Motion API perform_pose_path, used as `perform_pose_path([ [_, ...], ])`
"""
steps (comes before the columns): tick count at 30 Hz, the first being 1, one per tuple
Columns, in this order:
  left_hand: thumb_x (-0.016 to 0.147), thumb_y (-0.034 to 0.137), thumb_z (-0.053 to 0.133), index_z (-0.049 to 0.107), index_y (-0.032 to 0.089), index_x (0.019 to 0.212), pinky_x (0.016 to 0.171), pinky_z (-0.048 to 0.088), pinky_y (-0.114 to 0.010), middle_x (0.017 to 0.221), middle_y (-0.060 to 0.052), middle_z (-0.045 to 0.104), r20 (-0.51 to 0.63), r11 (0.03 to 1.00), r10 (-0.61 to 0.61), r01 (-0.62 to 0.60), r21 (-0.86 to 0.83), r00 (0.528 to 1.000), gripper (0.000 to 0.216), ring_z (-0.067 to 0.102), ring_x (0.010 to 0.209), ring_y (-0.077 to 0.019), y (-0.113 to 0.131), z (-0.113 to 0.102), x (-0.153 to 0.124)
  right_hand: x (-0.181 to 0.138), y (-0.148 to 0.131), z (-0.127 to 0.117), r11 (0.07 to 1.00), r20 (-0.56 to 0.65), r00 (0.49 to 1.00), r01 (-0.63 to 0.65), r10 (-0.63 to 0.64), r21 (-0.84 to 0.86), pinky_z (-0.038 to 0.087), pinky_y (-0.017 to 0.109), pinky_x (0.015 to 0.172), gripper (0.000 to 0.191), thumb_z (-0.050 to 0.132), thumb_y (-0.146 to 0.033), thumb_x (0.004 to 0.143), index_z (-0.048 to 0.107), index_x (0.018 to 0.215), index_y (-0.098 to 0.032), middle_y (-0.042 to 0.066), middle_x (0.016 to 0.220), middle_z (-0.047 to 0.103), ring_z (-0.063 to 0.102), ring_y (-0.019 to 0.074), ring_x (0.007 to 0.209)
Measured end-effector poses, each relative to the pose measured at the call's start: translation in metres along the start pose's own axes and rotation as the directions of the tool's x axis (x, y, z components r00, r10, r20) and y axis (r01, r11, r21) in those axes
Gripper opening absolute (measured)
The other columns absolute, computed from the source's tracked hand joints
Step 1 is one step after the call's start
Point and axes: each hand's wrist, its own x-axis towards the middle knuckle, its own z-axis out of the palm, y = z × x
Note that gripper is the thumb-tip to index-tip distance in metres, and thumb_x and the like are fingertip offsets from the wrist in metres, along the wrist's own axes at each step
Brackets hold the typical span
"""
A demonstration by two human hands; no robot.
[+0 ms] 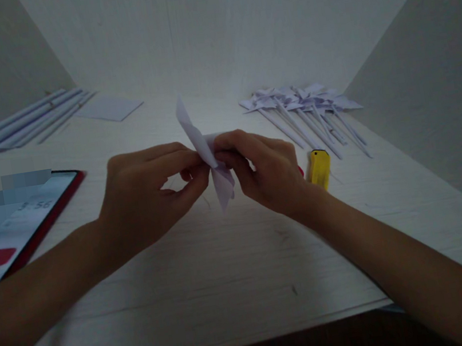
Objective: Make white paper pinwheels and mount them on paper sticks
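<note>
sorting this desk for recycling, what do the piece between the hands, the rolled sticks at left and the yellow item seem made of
Held piece: apparently matte white paper, judging by its thin, curved look.
Rolled sticks: likely matte paper too, from their pale, tube-like form.
Yellow item: probably plastic, from its solid colour; dim light leaves the finish unclear.

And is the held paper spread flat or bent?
Bent: between the left hand and right hand, the paper curves, one part jutting up, another pointing down.
</note>
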Motion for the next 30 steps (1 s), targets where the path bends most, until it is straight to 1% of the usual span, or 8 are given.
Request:
perform_pose_path([
  [6,0.081,0.019,0.052,0.065,0.01,0.072,0.056,0.04,-0.015,0.061,-0.001,0.064,0.007,0.999,0.0,0.0,-0.043,1.0,0.018,0.059,0.056,-0.0067,-0.0016,-0.0007,-0.001,-0.0023,0.0038,-0.0019,0.998,0.002,0.998,0.062,-0.062,0.018,0.049,0.023,0.072,0.017,0.04,-0.018,0.09,0.056,0.095,-0.022,0.0,0.087,0.063,0.061,0.0105,0.079],
  [10,0.079,0.017,0.055,0.065,0.011,0.071,0.058,0.041,-0.013,0.062,0.001,0.064,0.002,0.996,-0.017,0.018,-0.086,1.0,0.014,0.059,0.056,-0.0048,-0.0026,-0.0002,-0.0016,-0.0017,0.0053,-0.0033,0.992,-0.001,0.993,0.119,-0.119,0.034,0.048,0.02,0.071,0.014,0.045,-0.016,0.089,0.056,0.095,-0.019,0.0,0.085,0.064,0.061,0.0094,0.078],
  [14,0.076,0.018,0.058,0.065,0.013,0.071,0.056,0.042,-0.011,0.06,0.005,0.062,-0.003,0.986,-0.042,0.04,-0.16,0.999,0.01,0.057,0.053,-0.0027,-0.0035,0.0013,-0.002,-0.0001,0.0061,-0.0044,0.985,0.0,0.986,0.164,-0.164,0.054,0.049,0.019,0.07,0.013,0.046,-0.014,0.088,0.056,0.095,-0.017,0.0,0.083,0.064,0.061,0.009,0.078],
  [20,0.071,0.011,0.064,0.065,0.012,0.069,0.054,0.042,-0.007,0.058,0.008,0.062,0.0,0.95,-0.109,0.104,-0.293,0.994,0.003,0.056,0.051,-0.0009,-0.005,0.0032,-0.002,0.0016,0.006,-0.0061,0.981,0.057,0.98,0.187,-0.19,0.046,0.049,0.02,0.071,0.026,0.031,-0.017,0.093,0.056,0.099,-0.02,0.0,0.083,0.061,0.06,0.0082,0.081],
  [25,0.071,0.008,0.064,0.066,0.013,0.071,0.053,0.044,-0.007,0.061,0.008,0.064,0.032,0.902,-0.138,0.139,-0.409,0.99,0.005,0.057,0.052,-0.0008,-0.0066,0.0034,-0.0031,0.0017,0.008,-0.007,0.967,0.034,0.97,0.235,-0.239,0.096,0.048,0.019,0.072,0.02,0.038,-0.01,0.09,0.055,0.098,-0.014,0.001,0.081,0.06,0.058,0.0077,0.079],
  [27,0.071,0.009,0.064,0.065,0.014,0.069,0.052,0.044,-0.008,0.059,0.008,0.063,0.038,0.895,-0.148,0.15,-0.42,0.988,0.005,0.056,0.051,-0.001,-0.0067,0.0038,-0.0034,0.0015,0.0085,-0.0073,0.966,0.048,0.969,0.236,-0.242,0.1,0.048,0.021,0.073,0.02,0.036,-0.011,0.091,0.054,0.1,-0.014,0.001,0.083,0.06,0.058,0.0084,0.08],
  [30,0.072,0.011,0.063,0.065,0.014,0.07,0.052,0.043,-0.009,0.059,0.008,0.062,0.046,0.917,-0.145,0.152,-0.368,0.988,0.004,0.056,0.052,-0.0018,-0.0061,0.0032,-0.0027,0.0014,0.0073,-0.0085,0.975,0.084,0.973,0.206,-0.213,0.089,0.049,0.022,0.073,0.022,0.034,-0.013,0.092,0.053,0.102,-0.018,0.001,0.086,0.06,0.058,0.0092,0.081],
])
